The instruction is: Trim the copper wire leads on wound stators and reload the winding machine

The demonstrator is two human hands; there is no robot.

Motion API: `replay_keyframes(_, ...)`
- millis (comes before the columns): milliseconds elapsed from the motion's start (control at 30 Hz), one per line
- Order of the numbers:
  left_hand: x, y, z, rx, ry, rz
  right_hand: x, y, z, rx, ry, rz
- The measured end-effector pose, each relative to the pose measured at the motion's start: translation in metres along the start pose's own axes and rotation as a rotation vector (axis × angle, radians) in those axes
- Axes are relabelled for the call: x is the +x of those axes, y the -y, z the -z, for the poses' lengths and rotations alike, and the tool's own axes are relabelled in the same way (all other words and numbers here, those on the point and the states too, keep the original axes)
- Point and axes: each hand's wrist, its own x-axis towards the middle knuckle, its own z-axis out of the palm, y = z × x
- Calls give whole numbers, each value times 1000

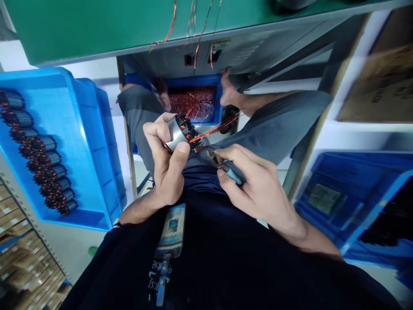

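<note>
Between the thumb and fingers of my left hand (167,159) is a motor stator (177,132), a silver ring with black slots and copper windings. Long loose copper wires (216,128) stick out from its right side. My right hand (254,181) is wrapped around wire cutters (232,170) with blue-grey handles. Their metal jaws point up and left, just below the wires and apart from the stator. Whether the jaws are apart is too blurred to tell.
Below, a blue bin (217,101) holds copper wire scraps. At left, a blue crate (87,163) has several stators in a row. The green worktop (97,30) has wires hanging over its edge. More blue crates (342,168) stand at right, under a cardboard box (380,82).
</note>
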Motion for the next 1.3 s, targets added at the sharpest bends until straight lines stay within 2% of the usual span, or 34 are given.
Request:
replay_keyframes(100,-1,3,-2,115,-23,-66,5,0,-5,-12,-2,5)
replay_keyframes(267,0,15,4,183,45,-210,8,-1,-4,-6,20,1)
replay_keyframes(333,-2,14,5,228,43,-201,8,-1,-4,5,18,10)
replay_keyframes(500,-10,-3,1,416,47,-72,9,-2,-5,50,-29,35)
replay_keyframes(733,-8,-9,2,546,33,-147,10,-6,-10,58,-75,61)
replay_keyframes(967,-6,0,3,504,41,-181,13,-25,-24,135,-125,45)
replay_keyframes(1033,1,15,4,515,23,-208,21,-42,-34,163,-137,-2)
replay_keyframes(1100,14,42,7,548,-7,-212,35,-69,-49,191,-122,-77)
replay_keyframes(1300,82,169,20,815,-93,9,95,-179,-101,373,62,-361)
